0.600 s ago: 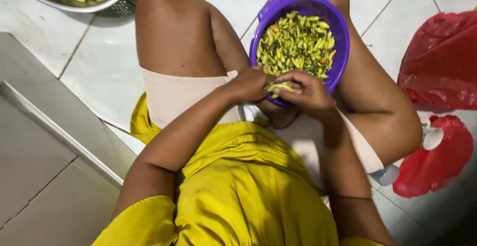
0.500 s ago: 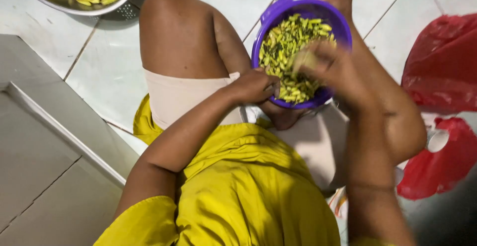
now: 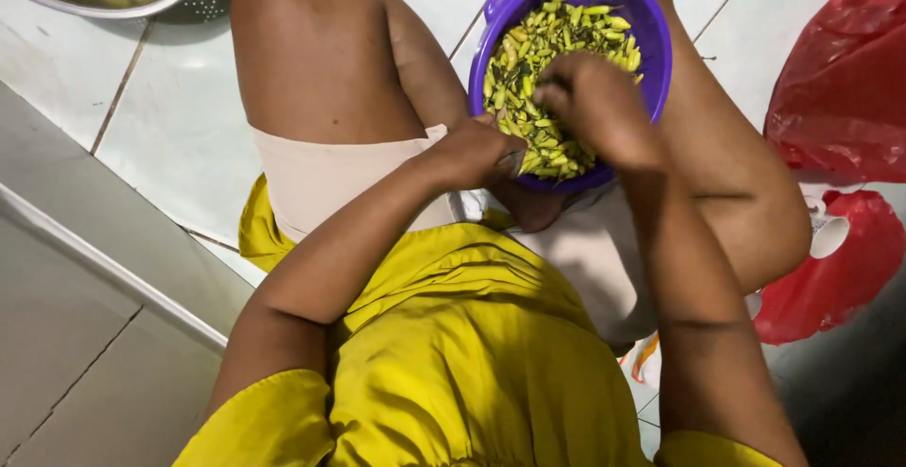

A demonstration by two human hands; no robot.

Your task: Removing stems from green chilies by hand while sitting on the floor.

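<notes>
Purple plastic frames the scene: a round purple bowl [image 3: 651, 42], heaped with small green and yellow chillies [image 3: 528, 57], sits on the tiled floor [image 3: 170, 118] between our bare knees. Our right hand [image 3: 599, 104] is inside the bowl, fingers curled loosely downward into the pile and touching the chillies; whether it has pinched any one of them we cannot tell, since the back of the hand hides the fingertips. Our left hand [image 3: 477, 151] rests at the near rim of the bowl, closed around something small by the chillies at that edge; what it grips is too hidden to name.

The chillies lie in a jumble with no shared direction, long axes crossing one another; many near the far rim of the bowl run roughly along its curve.

Beyond the bowl to the upper left, well apart from it, the edge of a metal basin [image 3: 57, 0] holds more yellow-green pieces. To the right of the bowl, a crumpled red plastic bag [image 3: 840, 99] lies on the floor, with a second red bag [image 3: 840, 278] nearer to us and a white cap-like piece [image 3: 829, 236] between them. Nearer than the bowl, a yellow garment [image 3: 453, 354] fills the foreground.
</notes>
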